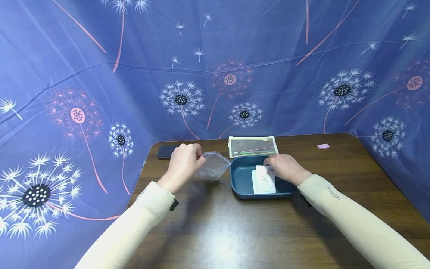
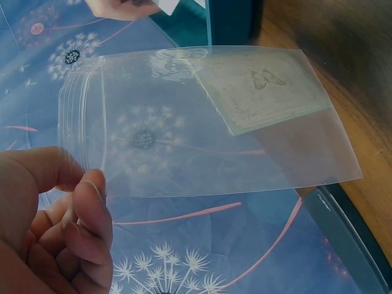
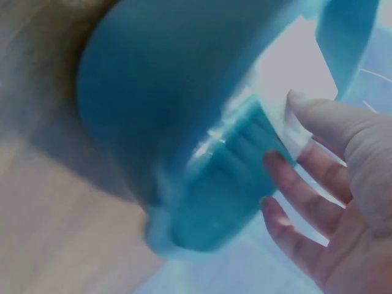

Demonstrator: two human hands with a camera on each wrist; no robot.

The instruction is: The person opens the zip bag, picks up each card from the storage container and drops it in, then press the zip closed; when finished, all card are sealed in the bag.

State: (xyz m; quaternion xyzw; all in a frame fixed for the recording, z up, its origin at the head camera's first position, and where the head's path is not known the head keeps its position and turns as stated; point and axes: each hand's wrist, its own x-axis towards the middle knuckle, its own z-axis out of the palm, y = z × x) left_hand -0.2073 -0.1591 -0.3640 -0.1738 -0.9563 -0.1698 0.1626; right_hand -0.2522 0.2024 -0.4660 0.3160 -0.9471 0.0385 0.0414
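Overhead first: my left hand (image 1: 184, 163) holds a clear zip bag (image 1: 213, 165) by its mouth edge, lifted off the brown surface (image 1: 215, 224) just left of the blue tray (image 1: 240, 178); my right hand (image 1: 284, 168) is down in the tray, fingertips on the top white card (image 1: 264, 180) of a small stack; a clear pencil pouch (image 1: 252, 146) lies behind the tray, a dark phone (image 1: 166, 151) behind my left hand, a pink eraser (image 1: 323, 146) well off to the right.

Left wrist: thumb and fingers (image 2: 92, 202) pinch the zip strip at one corner, grip narrow and closed on the bag (image 2: 208, 128); bag hangs flat, mouth looks pressed together, not gaping; one card with a small printed figure (image 2: 266, 89) already sits inside, toward the far end.

Right wrist: blurred and close; thumb and forefinger pinch a white card edge (image 3: 293, 131) against the tray wall (image 3: 184, 122), other fingers (image 3: 294, 196) spread loose; I cannot tell whether one card or several are caught.

Judgement for doing it well: peel just one card off the stack; bow the bag mouth open with my left thumb before bringing the card over; feed it corner first, flat alongside the card already in; keep the bag low near the tray.
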